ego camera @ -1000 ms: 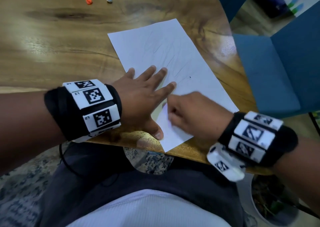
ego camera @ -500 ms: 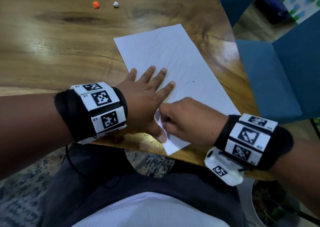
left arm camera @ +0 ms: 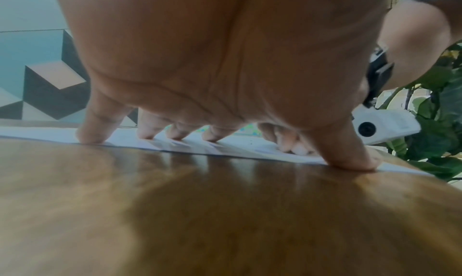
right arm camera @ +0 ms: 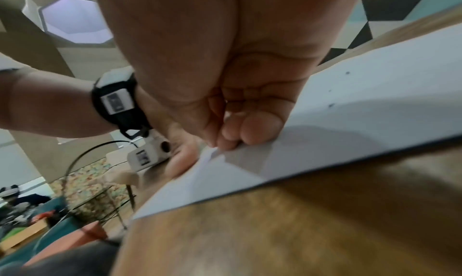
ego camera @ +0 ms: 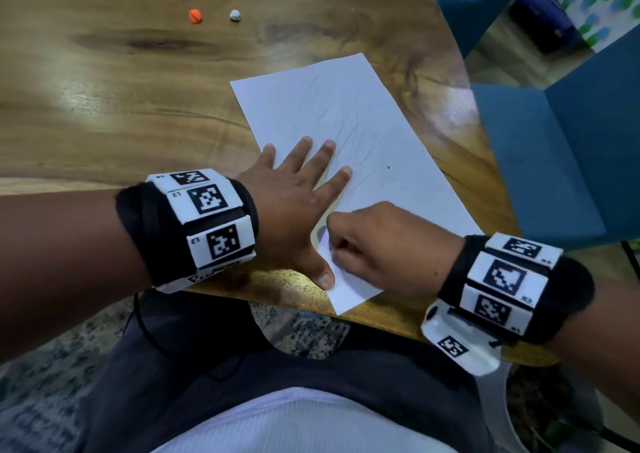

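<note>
A white sheet of paper (ego camera: 363, 123) with faint pencil lines lies at an angle on the wooden table (ego camera: 104, 106), its near corner over the table's edge. My left hand (ego camera: 291, 203) lies flat on the paper's left edge, fingers spread and pressing down; the left wrist view shows its fingertips (left arm camera: 87, 138) on the paper (left arm camera: 130, 139). My right hand (ego camera: 388, 244) is curled beside the left thumb, its bunched fingertips (right arm camera: 252, 132) touching the paper (right arm camera: 375, 102). I cannot tell whether anything small is between them.
A small orange lump (ego camera: 195, 15) and a small white lump (ego camera: 235, 15) sit far back on the table. A blue chair (ego camera: 554, 158) stands close at the right. A potted plant (ego camera: 540, 411) is below the table's right edge.
My right hand has slid a little left along the paper, closer to the left thumb. The left hand has stayed flat on the sheet.
</note>
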